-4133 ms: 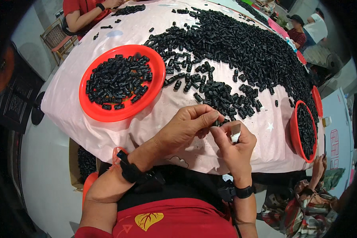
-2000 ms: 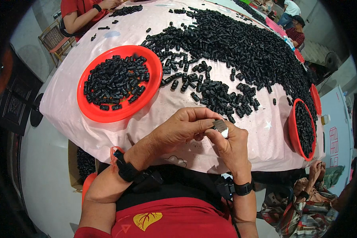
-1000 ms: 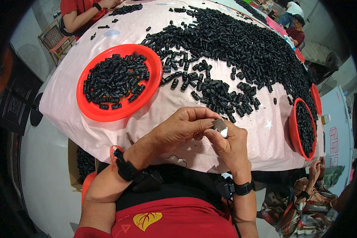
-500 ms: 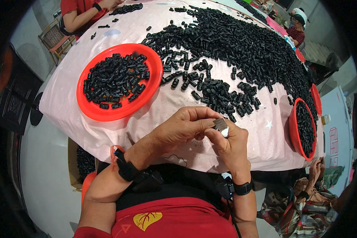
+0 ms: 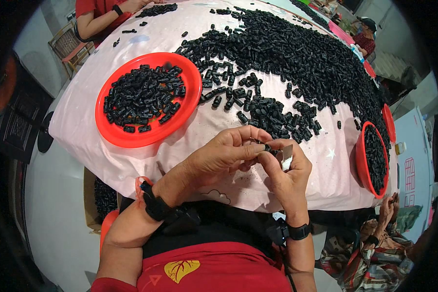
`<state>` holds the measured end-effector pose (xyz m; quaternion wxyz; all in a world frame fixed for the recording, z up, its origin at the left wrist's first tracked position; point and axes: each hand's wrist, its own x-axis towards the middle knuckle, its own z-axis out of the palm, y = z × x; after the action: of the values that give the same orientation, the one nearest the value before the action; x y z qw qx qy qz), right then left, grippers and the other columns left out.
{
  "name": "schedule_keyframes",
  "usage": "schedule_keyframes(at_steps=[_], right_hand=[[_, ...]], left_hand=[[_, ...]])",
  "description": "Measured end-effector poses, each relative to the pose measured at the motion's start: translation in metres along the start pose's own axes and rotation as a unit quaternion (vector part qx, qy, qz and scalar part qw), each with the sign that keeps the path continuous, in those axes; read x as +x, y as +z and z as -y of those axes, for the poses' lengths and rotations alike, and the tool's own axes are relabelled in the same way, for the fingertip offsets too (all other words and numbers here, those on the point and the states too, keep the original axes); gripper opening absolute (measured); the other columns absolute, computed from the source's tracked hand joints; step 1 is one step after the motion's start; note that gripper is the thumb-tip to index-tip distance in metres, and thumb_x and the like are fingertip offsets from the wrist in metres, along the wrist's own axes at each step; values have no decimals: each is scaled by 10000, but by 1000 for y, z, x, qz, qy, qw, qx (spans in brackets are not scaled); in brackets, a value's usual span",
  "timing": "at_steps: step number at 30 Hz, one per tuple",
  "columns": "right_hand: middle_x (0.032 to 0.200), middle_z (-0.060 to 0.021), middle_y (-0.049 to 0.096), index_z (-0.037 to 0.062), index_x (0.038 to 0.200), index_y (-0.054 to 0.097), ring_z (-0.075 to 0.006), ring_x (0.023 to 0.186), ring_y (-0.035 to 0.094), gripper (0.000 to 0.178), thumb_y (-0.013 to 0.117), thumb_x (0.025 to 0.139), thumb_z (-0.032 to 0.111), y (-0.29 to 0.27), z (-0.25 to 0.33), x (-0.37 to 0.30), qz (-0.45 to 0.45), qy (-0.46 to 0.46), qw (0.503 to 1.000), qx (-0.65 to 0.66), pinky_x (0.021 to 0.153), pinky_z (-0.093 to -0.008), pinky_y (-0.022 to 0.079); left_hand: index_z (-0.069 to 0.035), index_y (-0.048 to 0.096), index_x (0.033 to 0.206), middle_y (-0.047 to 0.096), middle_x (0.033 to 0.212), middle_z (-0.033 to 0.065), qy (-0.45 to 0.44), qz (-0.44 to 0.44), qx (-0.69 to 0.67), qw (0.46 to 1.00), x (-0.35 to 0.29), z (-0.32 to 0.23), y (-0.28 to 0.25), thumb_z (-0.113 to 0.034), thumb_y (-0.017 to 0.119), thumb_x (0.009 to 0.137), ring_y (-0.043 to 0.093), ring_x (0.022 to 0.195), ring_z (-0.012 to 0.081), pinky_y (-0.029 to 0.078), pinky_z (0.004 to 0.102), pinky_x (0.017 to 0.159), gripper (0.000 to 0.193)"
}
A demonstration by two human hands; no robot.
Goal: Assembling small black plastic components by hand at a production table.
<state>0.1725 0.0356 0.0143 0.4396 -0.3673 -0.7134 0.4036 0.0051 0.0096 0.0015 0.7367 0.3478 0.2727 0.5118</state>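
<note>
My left hand [image 5: 218, 155] is closed in a pinch on a small black plastic part [image 5: 271, 150], mostly covered by the fingertips. Against it rests my right hand [image 5: 289, 177], its thumb and fingers touching near the same part. A flat metal blade [image 5: 287, 155], with a whitish area on its face, stands up between the right thumb and forefinger. Just beyond my hands lies a loose cluster of similar black parts [image 5: 270, 112] on the pale pink cloth [image 5: 326, 180]. To the left, a red plate [image 5: 131, 138] holds a heap of them.
A large mound of black parts [image 5: 297, 53] spreads over the far table. Near the right edge stands a red bowl [image 5: 361, 165] of parts. A person in red [image 5: 100, 24] works at the far left, and another person's hand [image 5: 387, 209] shows at lower right. A box [image 5: 90, 194] sits below the left edge.
The blade has swung away from the left fingertips toward the right and now stands more upright in the right hand. The black part shows more between my fingers.
</note>
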Motion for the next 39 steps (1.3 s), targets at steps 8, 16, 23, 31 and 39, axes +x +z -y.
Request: schedule_keyframes(at_steps=[8, 16, 23, 31, 39], right_hand=[[707, 21, 613, 3, 857, 647, -43, 594, 498, 193, 663, 873, 195, -7, -1, -2, -20, 45, 999, 24, 528, -184, 392], [763, 10, 624, 1, 940, 652, -43, 665, 516, 181, 628, 886, 172, -5, -6, 0, 18, 34, 995, 91, 593, -203, 419], [768, -1, 628, -5, 936, 641, -37, 659, 510, 175, 624, 887, 163, -4, -2, 1, -31, 83, 991, 96, 584, -181, 405], [697, 26, 589, 11, 855, 651, -24, 591, 469, 180, 641, 886, 188, -3, 0, -2, -31, 64, 995, 65, 520, -187, 370], [705, -17, 634, 11, 901, 659, -46, 647, 529, 184, 670, 859, 190, -6, 1, 0, 53, 51, 997, -5, 558, -213, 427]], left_hand=[[-58, 515, 1167, 571, 855, -25, -23, 21, -25, 999, 2, 3, 0, -194, 600, 909, 491, 682, 25, 375, 172, 570, 304], [-63, 512, 1165, 574, 900, -20, -22, 21, -47, 998, 0, -1, 0, -222, 604, 907, 512, 717, 33, 401, 185, 605, 317], [-82, 528, 1153, 576, 921, -25, -2, -8, -31, 999, 0, 0, 3, -202, 622, 894, 520, 751, 33, 414, 181, 631, 300], [-77, 622, 1016, 572, 811, -52, 58, -47, 56, 996, 2, -1, 4, -187, 593, 917, 491, 725, 18, 366, 160, 608, 150], [-63, 598, 1065, 595, 858, -41, 36, -21, -3, 999, 3, 5, -3, -218, 561, 938, 546, 736, 30, 435, 179, 647, 204]])
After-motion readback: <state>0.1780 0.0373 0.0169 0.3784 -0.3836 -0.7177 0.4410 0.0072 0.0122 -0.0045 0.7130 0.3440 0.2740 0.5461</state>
